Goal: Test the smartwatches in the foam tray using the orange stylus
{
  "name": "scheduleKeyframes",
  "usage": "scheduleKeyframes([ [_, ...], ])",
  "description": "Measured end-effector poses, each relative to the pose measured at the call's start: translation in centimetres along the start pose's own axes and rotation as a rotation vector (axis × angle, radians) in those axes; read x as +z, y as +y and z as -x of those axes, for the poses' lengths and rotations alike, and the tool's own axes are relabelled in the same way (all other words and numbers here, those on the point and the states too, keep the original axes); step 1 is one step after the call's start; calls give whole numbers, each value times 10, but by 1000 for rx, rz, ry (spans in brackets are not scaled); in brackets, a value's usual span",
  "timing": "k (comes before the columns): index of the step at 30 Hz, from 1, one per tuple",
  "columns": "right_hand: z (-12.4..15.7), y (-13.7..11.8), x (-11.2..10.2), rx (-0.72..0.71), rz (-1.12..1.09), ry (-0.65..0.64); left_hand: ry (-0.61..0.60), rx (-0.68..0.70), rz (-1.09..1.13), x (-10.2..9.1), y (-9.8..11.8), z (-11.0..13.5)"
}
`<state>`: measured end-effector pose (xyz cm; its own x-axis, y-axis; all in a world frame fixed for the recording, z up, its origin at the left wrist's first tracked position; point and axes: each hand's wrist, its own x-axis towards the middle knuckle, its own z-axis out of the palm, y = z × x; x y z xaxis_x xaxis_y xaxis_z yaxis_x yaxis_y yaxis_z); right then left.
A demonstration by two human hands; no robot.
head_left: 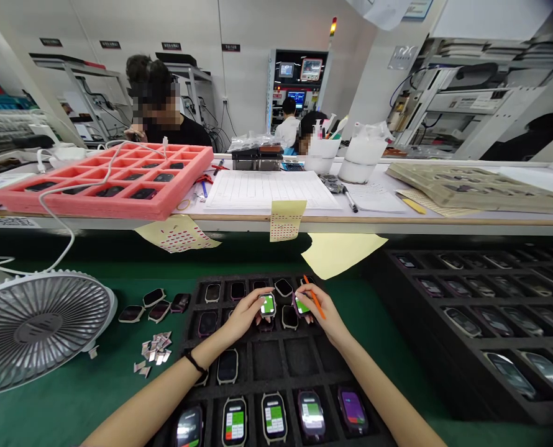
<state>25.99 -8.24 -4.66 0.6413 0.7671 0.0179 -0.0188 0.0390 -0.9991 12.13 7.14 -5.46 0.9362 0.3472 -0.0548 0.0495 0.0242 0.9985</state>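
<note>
My left hand (247,312) pinches a small watch body with a lit green screen (268,305) over a black foam tray (258,360). My right hand (322,313) grips a second watch body with a green screen (301,305) and also carries an orange stylus (314,297) between its fingers. Both hands hover close together above the tray's upper rows. Several watch bodies lie in the tray's cells, some dark, and those in the nearest row (274,419) are lit.
A white fan (34,326) stands at the left on the green mat. Loose watch bodies (153,305) and peeled film scraps (154,351) lie beside it. A second black tray (481,310) sits right. A pink tray (113,183) and papers rest on the shelf. A person sits beyond.
</note>
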Motion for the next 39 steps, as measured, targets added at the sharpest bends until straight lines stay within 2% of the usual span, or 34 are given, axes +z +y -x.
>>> scheduleKeyframes([
  [7, -2, 3, -1, -16, 2, -60, -14, 30, 4, -1, -5, 0],
  [17, 0, 7, -1, -31, -36, -161, -3, 32, -14, 2, -2, 1],
  [23, -1, 9, -2, -26, -28, -178, 28, -30, -12, 0, 2, 1],
  [33, -3, 13, -2, -37, -9, -153, 27, -41, -16, 1, 4, 1],
  [39, 0, 3, 0, -5, 20, -167, 2, -39, -34, 2, 8, 4],
])
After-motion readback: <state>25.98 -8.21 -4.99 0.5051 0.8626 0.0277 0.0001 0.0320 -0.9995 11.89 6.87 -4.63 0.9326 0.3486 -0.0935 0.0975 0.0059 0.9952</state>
